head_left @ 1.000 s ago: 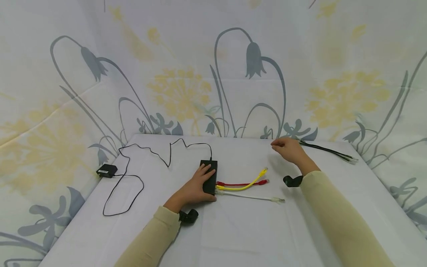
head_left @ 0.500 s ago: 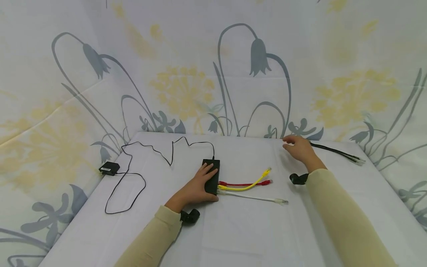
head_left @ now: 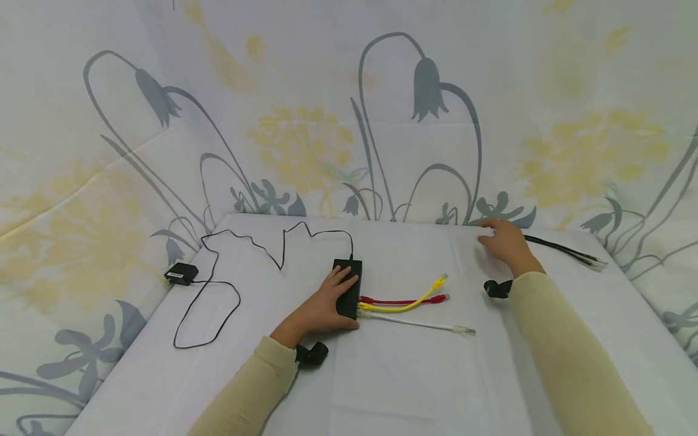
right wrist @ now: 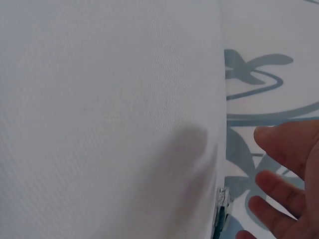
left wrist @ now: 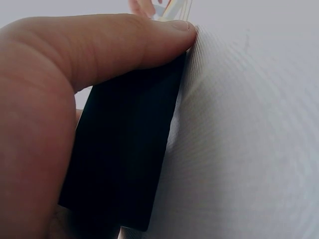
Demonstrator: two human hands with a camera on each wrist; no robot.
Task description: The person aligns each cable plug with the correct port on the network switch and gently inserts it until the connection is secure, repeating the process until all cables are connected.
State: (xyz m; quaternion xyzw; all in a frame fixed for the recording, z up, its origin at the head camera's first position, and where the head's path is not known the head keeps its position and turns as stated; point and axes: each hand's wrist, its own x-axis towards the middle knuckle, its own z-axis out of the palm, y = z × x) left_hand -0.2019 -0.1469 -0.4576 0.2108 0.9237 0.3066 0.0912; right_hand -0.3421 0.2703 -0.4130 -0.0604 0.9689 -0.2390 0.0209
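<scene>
My left hand [head_left: 319,306] holds a black network switch [head_left: 351,303] flat on the white table, fingers across its top and thumb along its near end. The left wrist view shows the thumb [left wrist: 134,42] against the switch's dark side. Red [head_left: 395,301], yellow [head_left: 417,301] and white [head_left: 411,322] network cables run out of its right side, their other plugs lying loose. At the back right, my right hand [head_left: 506,245] is above the table with fingers apart and nothing in them. Black cables [head_left: 561,247] lie just beyond it; a clear plug [right wrist: 223,199] shows below the fingers.
A black power adapter [head_left: 182,274] sits at the table's left edge. Its thin black cord [head_left: 240,309] loops over the left side and reaches the back end of the switch. Behind the table hangs a flower-printed cloth [head_left: 305,157].
My right hand has moved right, closer to the black cables, and its thumb and fingers have spread apart. The left hand stays on the switch. The head view has shifted slightly.
</scene>
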